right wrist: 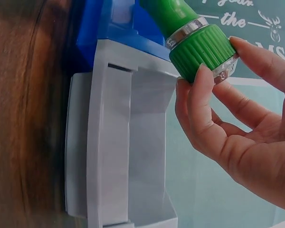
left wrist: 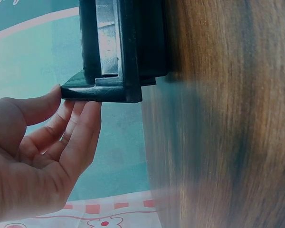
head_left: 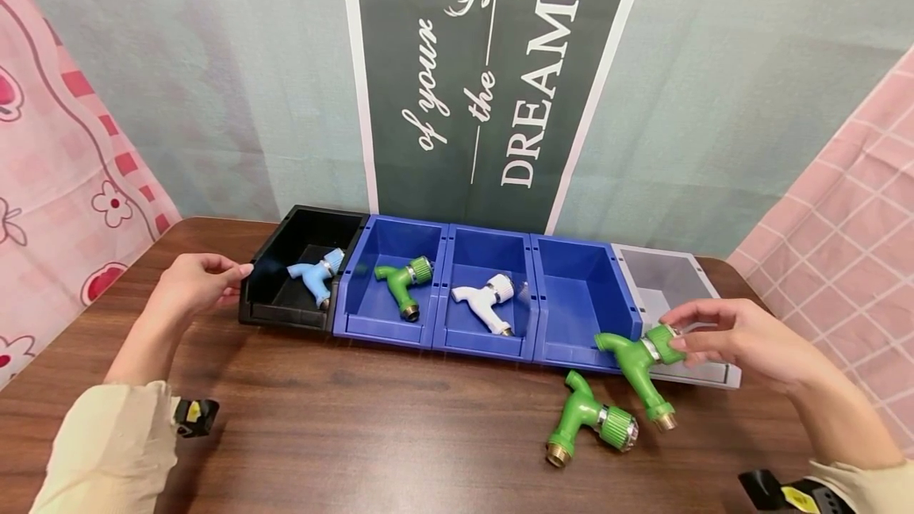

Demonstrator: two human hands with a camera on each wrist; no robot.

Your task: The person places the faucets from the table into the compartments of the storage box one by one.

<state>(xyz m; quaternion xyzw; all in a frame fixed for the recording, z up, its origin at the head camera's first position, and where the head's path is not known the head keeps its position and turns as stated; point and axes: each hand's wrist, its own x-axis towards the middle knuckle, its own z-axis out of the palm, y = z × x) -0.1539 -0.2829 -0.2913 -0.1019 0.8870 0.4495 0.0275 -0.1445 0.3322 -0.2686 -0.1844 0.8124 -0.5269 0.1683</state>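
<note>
My right hand (head_left: 743, 339) grasps a green tap (head_left: 631, 363) by its ribbed knob, thumb and fingers parted only by the knob's width. My left hand (head_left: 196, 284) pinches the side rim of a black bin (head_left: 289, 316), thumb on one face and fingers on the other.

The tap I hold has a silver collar and a brass threaded end tilting down; it hangs at the front of the gray bin (head_left: 696, 373), its spout overlapping the corner of the neighboring blue bin (head_left: 574, 355) and hiding part of both. Below it, a second green tap (head_left: 581, 415) lies on the wooden table (head_left: 357, 435). A blue tap (head_left: 314, 276) sits in the black bin; further along, another green tap (head_left: 401, 284) and a white tap (head_left: 485, 304) each occupy a blue bin.
</note>
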